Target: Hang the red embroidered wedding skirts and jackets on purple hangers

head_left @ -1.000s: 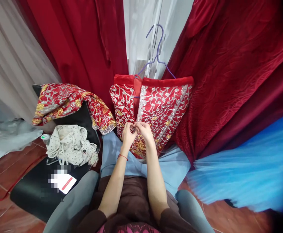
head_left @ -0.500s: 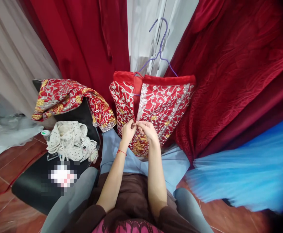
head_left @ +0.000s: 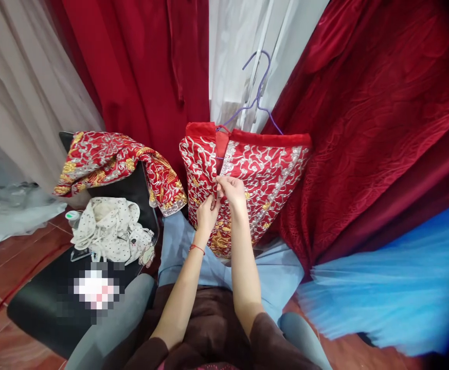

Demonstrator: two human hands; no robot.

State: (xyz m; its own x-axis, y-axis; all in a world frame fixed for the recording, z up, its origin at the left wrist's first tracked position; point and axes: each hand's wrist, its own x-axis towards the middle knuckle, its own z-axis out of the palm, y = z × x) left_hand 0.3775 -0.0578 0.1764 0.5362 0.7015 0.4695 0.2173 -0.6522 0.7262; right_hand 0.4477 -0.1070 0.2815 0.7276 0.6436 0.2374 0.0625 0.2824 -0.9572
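A red skirt [head_left: 266,172] with silver and gold embroidery and a plain red waistband hangs on a purple wire hanger [head_left: 261,90], its lower part against my lap. A slit runs down from the waistband, open at the top and closed below my fingers. My right hand [head_left: 232,191] pinches at the point where the slit closes, seemingly on its zipper; the pull itself is hidden by the fingertips. Just below and to the left, my left hand [head_left: 208,211] is closed on the skirt's fabric along the closed seam.
To the left, a black chair [head_left: 42,303] holds another red embroidered garment [head_left: 101,159] over its back and a white dotted cloth bag [head_left: 108,226] on its seat. Dark red gowns [head_left: 363,133] hang behind and to the right. Blue tulle [head_left: 394,282] spreads at lower right.
My right hand has moved up along the slit, and the open part above it is shorter. My left hand stays lower, now apart from the right fingertips. The view has shifted slightly.
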